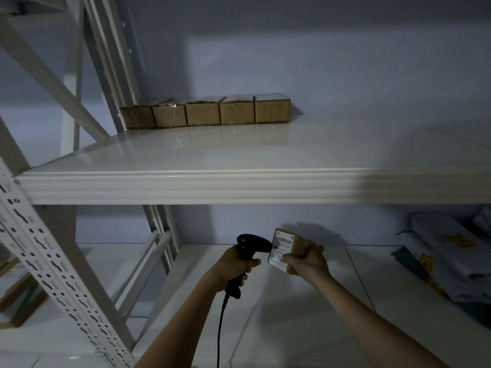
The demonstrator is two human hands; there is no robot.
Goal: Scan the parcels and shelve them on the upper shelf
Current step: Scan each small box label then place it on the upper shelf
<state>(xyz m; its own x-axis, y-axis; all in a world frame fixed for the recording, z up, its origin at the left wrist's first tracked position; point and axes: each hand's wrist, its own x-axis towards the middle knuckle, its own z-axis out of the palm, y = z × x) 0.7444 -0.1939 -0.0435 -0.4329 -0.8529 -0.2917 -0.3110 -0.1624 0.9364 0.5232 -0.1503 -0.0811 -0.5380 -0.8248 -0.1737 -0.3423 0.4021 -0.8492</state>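
Note:
My left hand (pixel 235 265) grips a black corded barcode scanner (pixel 249 248) by its handle, its head pointing right. My right hand (pixel 308 264) holds a small brown cardboard parcel (pixel 292 244) with a white barcode label facing the scanner; the scanner's head is almost touching the label. Both are held under the white upper shelf (pixel 239 181). On that shelf, at the back left, several brown parcels (pixel 204 111) stand side by side in a row against the wall.
White perforated rack uprights (pixel 39 248) and braces stand on the left. Soft mail bags with yellow labels (pixel 451 261) lie on the lower shelf at the right. Flat cartons (pixel 16 296) show at far left. The scanner cable (pixel 220 333) hangs down.

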